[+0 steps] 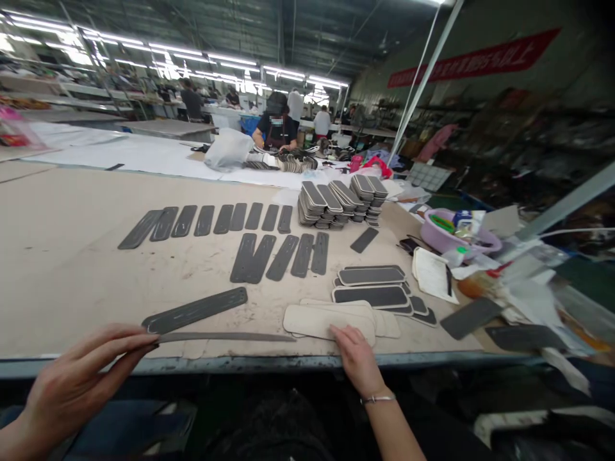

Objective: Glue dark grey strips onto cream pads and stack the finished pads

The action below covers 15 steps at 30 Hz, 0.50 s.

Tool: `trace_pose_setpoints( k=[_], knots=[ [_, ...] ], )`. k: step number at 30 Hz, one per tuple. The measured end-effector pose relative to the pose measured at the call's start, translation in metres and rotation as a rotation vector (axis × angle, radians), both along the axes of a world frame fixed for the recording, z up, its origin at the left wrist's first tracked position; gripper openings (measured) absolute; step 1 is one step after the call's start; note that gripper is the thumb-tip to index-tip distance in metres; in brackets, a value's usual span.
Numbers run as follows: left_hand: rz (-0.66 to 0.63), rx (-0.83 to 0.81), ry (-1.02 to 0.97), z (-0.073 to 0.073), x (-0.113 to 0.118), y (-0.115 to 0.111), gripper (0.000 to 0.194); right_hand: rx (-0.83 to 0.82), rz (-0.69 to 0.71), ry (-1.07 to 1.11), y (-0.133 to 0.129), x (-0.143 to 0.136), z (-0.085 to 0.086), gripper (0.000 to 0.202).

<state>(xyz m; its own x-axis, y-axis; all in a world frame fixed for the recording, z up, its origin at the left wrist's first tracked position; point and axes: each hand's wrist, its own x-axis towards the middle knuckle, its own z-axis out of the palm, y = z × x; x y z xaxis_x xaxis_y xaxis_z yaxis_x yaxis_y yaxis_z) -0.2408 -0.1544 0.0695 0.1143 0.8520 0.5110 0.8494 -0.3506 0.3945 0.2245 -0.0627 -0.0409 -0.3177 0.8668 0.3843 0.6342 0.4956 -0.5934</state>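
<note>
My left hand pinches one end of a thin dark grey panel, seen almost edge-on above the table's front edge. Just behind it, another dark grey rounded panel with shiny streaks lies flat. My right hand rests its fingertips on the top cream-coloured panel of a small fanned pile; the thumb is partly hidden. Beyond that pile lie several dark panels with pale borders. Two rows of streaked dark panels are spread farther back.
Stacks of pale-edged panels stand at the back of the table. To the right are a notebook, a purple basin and loose dark panels. A co-worker works across the table, near a plastic bag.
</note>
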Motion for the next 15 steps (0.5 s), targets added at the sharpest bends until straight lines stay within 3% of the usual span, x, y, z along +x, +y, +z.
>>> trace_pose_setpoints(
  k=[3, 6, 8, 10, 15],
  knots=[
    [0.024, -0.004, -0.067, 0.019, 0.036, 0.018, 0.014, -0.038, -0.096, 0.131, -0.004, 0.0, -0.002, 0.034],
    [-0.063, -0.136, -0.18, 0.028, 0.073, 0.037, 0.015, -0.294, -0.206, 0.535, -0.018, 0.002, -0.001, 0.036],
    [-0.091, -0.223, -0.226, 0.027, 0.094, 0.048, 0.017, -0.506, -0.207, 0.89, -0.033, 0.003, 0.003, 0.038],
    [-0.122, -0.316, -0.248, 0.022, 0.11, 0.056, 0.019, -0.614, -0.15, 1.105, -0.049, 0.004, 0.008, 0.042],
    [-0.157, -0.548, -0.28, 0.007, 0.133, 0.063, 0.025, -0.679, -0.185, 1.262, -0.083, 0.009, 0.023, 0.052]
  ],
)
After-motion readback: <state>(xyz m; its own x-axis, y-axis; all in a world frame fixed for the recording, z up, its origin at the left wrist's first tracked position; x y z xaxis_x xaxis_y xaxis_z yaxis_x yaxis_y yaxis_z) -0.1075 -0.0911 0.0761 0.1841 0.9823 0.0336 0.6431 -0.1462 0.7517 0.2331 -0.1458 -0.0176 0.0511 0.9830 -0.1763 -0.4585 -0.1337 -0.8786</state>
